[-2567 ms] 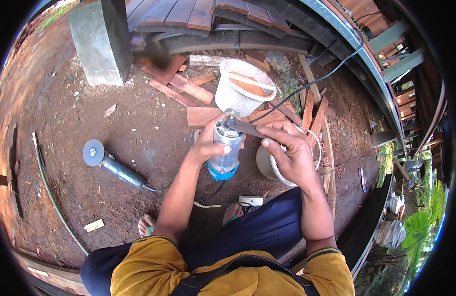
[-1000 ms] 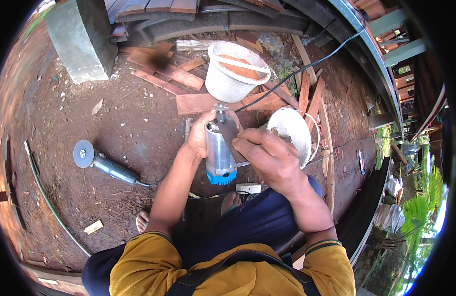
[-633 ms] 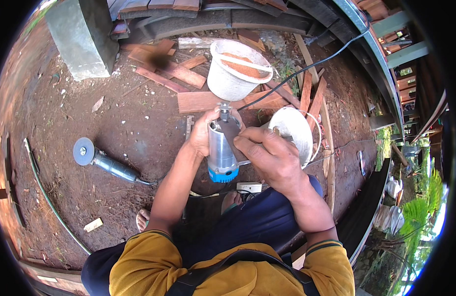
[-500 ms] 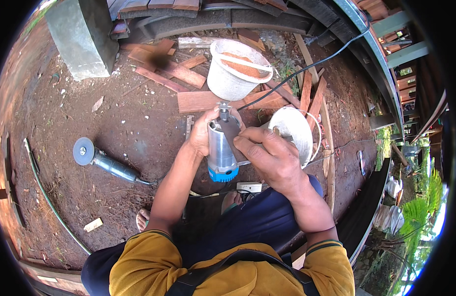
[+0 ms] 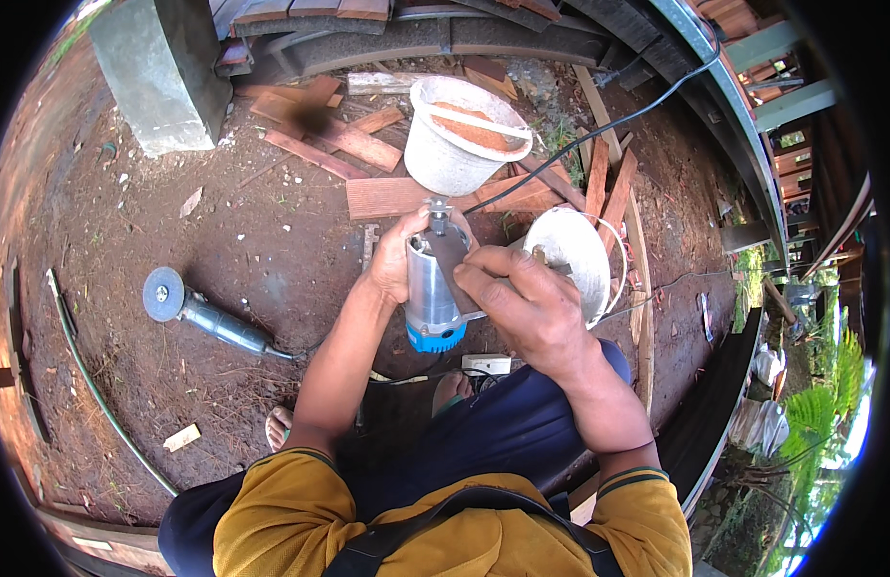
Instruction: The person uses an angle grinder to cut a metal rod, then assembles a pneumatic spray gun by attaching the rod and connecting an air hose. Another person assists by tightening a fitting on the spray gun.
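In front of me my left hand [image 5: 395, 262] is wrapped round a trim router [image 5: 432, 303] with a silver body and a blue cap. The blue end points toward me, and the metal collet and bit [image 5: 438, 217] point away. A dark flat plate [image 5: 449, 258] lies slantwise along the router's right side. My right hand [image 5: 532, 303] has its thumb and bent forefinger closed at that plate's right edge. A small brass-coloured piece [image 5: 538, 255] shows just beyond the right knuckles; what it belongs to is unclear. The left fingertips are partly hidden behind the router.
An angle grinder [image 5: 209, 317] lies on the dirt at left. Beyond the router stands a white bucket [image 5: 440, 159] of reddish-brown material amid wooden boards [image 5: 382, 197]. Another white bucket [image 5: 584, 252] is beside my right hand. A concrete post [image 5: 166, 82] rises far left; a cable [image 5: 599, 130] runs rightward.
The router and the dark plate have shifted very slightly in my hands, and the right fingers have moved a little left. Everything around stays as it was.
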Tool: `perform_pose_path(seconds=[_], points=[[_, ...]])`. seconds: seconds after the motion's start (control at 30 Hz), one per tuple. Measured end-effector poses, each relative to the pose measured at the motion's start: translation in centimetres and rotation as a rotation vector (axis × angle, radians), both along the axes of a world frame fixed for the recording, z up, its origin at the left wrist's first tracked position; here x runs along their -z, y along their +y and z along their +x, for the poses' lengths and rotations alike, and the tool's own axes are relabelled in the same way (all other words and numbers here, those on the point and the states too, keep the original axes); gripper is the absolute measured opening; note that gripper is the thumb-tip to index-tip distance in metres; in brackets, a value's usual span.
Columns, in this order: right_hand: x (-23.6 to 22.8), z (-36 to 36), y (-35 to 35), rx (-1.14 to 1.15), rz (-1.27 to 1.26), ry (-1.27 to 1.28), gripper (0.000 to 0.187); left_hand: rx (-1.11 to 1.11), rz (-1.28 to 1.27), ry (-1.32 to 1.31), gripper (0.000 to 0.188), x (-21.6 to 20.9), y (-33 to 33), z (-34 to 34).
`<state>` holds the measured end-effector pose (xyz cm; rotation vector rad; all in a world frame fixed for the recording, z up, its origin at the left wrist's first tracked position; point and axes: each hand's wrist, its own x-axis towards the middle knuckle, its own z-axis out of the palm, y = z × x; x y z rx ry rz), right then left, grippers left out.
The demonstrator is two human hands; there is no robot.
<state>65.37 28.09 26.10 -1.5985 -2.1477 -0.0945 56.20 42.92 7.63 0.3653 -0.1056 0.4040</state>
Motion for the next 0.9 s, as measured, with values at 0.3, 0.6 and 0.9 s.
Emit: perform_pose_path(seconds=[0.3, 0.6, 0.9], points=[[-0.07, 0.1, 0.03, 0.007, -0.054, 0.017, 0.042, -0.035, 0.039, 0.032, 0.067, 0.48, 0.06, -0.05], [-0.03, 0.09, 0.11, 0.019, -0.051, 0.003, 0.042, -0.048, 0.025, 0.044, 0.064, 0.37, 0.06, -0.21], [-0.14, 0.1, 0.1, 0.049, -0.079, 0.069, 0.041, -0.112, 0.151, 0.038, 0.059, 0.49, -0.25, -0.36]])
